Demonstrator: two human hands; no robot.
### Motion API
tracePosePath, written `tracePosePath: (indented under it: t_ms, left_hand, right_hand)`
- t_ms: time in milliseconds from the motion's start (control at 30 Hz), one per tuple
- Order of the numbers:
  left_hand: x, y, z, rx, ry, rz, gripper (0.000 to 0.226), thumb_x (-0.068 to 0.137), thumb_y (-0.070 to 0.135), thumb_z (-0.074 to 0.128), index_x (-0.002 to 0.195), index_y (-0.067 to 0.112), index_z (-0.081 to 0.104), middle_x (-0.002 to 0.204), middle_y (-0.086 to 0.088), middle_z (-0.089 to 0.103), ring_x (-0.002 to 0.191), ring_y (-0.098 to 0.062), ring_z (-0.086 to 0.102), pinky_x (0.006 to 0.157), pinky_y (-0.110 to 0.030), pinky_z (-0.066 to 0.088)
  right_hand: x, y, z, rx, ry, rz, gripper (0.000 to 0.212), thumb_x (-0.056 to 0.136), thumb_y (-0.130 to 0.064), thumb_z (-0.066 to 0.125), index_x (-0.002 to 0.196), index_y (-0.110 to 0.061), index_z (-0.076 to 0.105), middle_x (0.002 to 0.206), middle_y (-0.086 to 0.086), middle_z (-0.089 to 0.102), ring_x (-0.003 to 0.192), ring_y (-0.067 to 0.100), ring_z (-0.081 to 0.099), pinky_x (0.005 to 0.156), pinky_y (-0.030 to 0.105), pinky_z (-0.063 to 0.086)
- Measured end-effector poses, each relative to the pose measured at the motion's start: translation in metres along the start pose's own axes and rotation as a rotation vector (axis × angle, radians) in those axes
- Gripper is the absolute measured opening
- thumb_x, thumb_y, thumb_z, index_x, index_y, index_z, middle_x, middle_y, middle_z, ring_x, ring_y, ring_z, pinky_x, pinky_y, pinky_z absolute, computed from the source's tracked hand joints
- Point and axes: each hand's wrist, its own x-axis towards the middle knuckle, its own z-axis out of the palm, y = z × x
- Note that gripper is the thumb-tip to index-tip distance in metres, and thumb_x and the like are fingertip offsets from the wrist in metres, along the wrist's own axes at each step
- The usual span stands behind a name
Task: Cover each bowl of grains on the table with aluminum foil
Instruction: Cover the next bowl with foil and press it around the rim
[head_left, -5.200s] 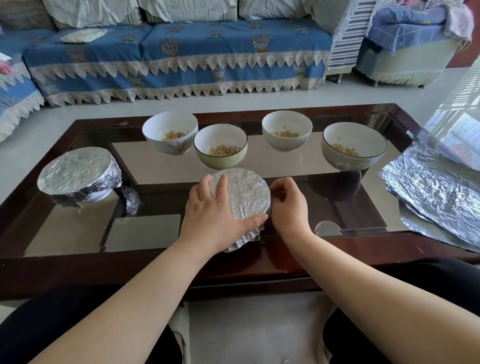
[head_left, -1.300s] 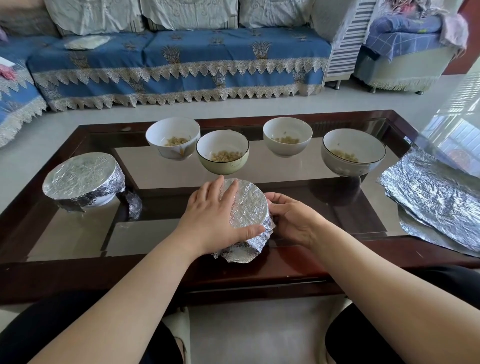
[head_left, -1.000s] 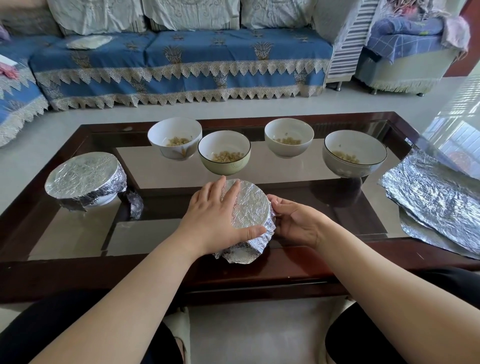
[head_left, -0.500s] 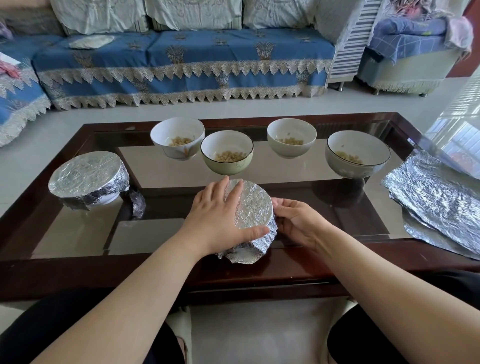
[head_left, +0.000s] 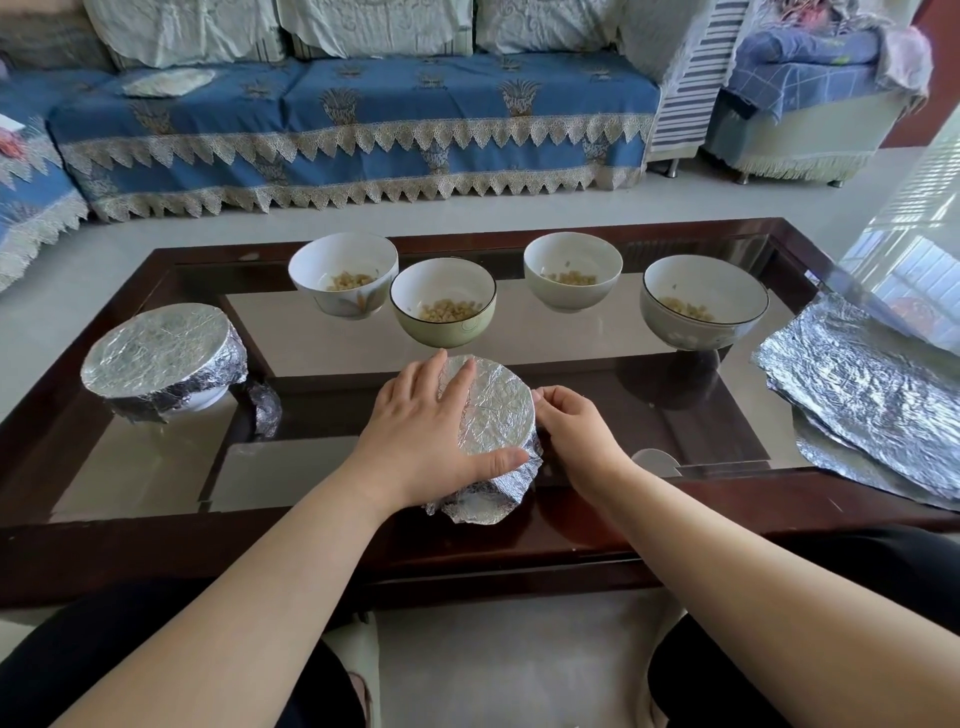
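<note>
A foil-wrapped bowl (head_left: 496, 415) stands near the table's front edge. My left hand (head_left: 421, 436) lies flat on its foil top, fingers straight, thumb along the near rim. My right hand (head_left: 574, 428) curls round the bowl's right side and presses the foil against the wall. A second foil-covered bowl (head_left: 161, 358) sits at the left. Several uncovered bowls of grains stand in a row behind: a white one (head_left: 343, 273), a green one (head_left: 443, 301), a white one (head_left: 572, 270) and a grey-rimmed one (head_left: 704, 301). Loose foil sheets (head_left: 867, 389) lie at the right.
The bowls rest on a glass-topped table with a dark wooden frame (head_left: 571, 540). A small crumpled scrap of foil (head_left: 265, 410) lies beside the left covered bowl. A blue-covered sofa (head_left: 353, 130) stands beyond the table, an armchair (head_left: 810, 98) at the back right.
My right hand has shifted slightly up along the bowl's right side, still pressing the foil. My left hand stays flat on top. The view has shifted a little.
</note>
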Motion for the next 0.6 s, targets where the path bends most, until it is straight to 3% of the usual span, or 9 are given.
tracePosePath:
  t_ms: [100, 300, 600]
  left_hand:
    - [0.000, 0.000, 0.002, -0.002, 0.017, -0.003, 0.127, 0.053, 0.099, 0.011, 0.157, 0.029, -0.005, 0.165, -0.003, -0.009, 0.150, -0.021, -0.008, 0.121, -0.045, 0.003]
    - [0.002, 0.000, 0.004, 0.002, 0.028, -0.011, 0.127, 0.053, 0.100, 0.010, 0.158, 0.029, -0.004, 0.166, -0.004, -0.008, 0.150, -0.023, -0.007, 0.121, -0.045, 0.002]
    - [0.002, 0.000, 0.005, 0.005, 0.046, -0.017, 0.128, 0.051, 0.100, 0.009, 0.158, 0.029, -0.002, 0.166, -0.005, -0.006, 0.151, -0.024, -0.006, 0.121, -0.045, 0.003]
  right_hand:
    - [0.003, -0.003, 0.000, -0.069, -0.005, -0.018, 0.021, 0.098, -0.027, 0.056, 0.083, -0.011, 0.059, 0.064, 0.001, 0.056, 0.056, 0.014, 0.048, 0.053, 0.027, 0.042]
    - [0.003, -0.011, 0.000, -0.106, -0.026, -0.028, 0.022, 0.099, -0.020, 0.054, 0.079, -0.010, 0.055, 0.057, 0.000, 0.054, 0.044, 0.009, 0.046, 0.047, 0.023, 0.041]
    - [0.001, -0.003, 0.014, -0.008, 0.190, 0.013, 0.016, 0.093, -0.024, 0.066, 0.087, -0.009, 0.067, 0.067, 0.003, 0.065, 0.049, 0.013, 0.053, 0.043, 0.023, 0.042]
